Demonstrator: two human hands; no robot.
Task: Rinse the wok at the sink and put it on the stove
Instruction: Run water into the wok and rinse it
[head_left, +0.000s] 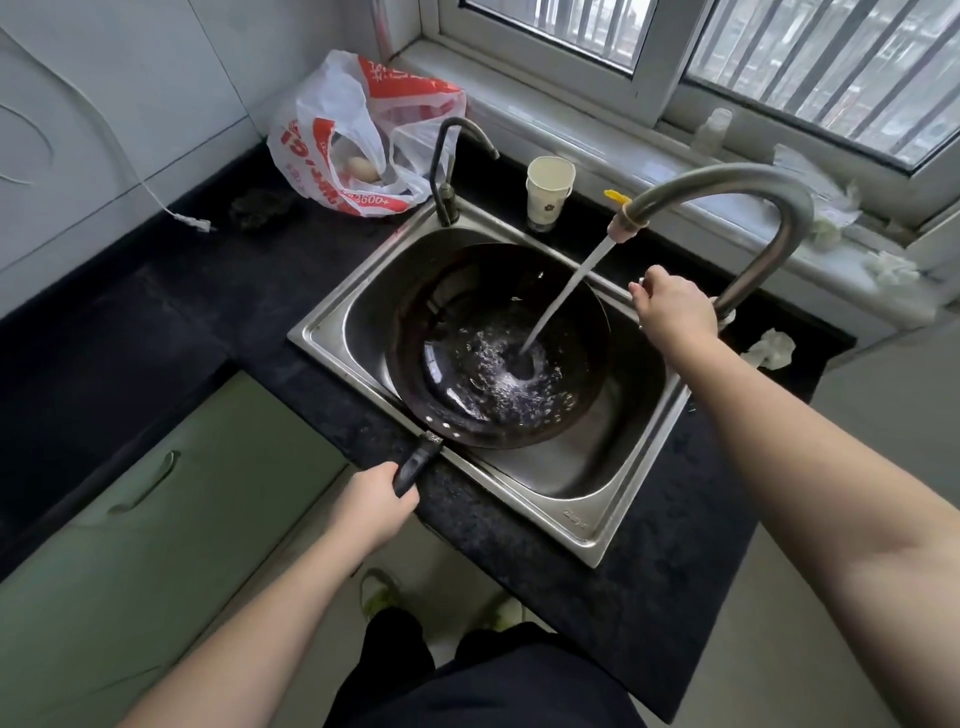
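Observation:
A dark round wok (467, 312) sits inside the steel sink (571, 519), with its black handle (418, 460) pointing over the sink's near-left rim. My left hand (376, 512) grips the end of that handle. A stream of water (566, 291) runs from the tall curved tap (737, 189) into the wok's middle, where it bubbles. My right hand (672, 309) is at the base of the tap with its fingers curled over something there; the tap's lever is hidden under the hand. No stove is in view.
A smaller dark tap (452, 156) and a paper cup (548, 189) stand at the sink's far rim. A red-and-white plastic bag (358, 140) lies on the black counter (156, 312) at the back left, near a white plug (197, 223). Green cabinet doors (156, 493) are below left.

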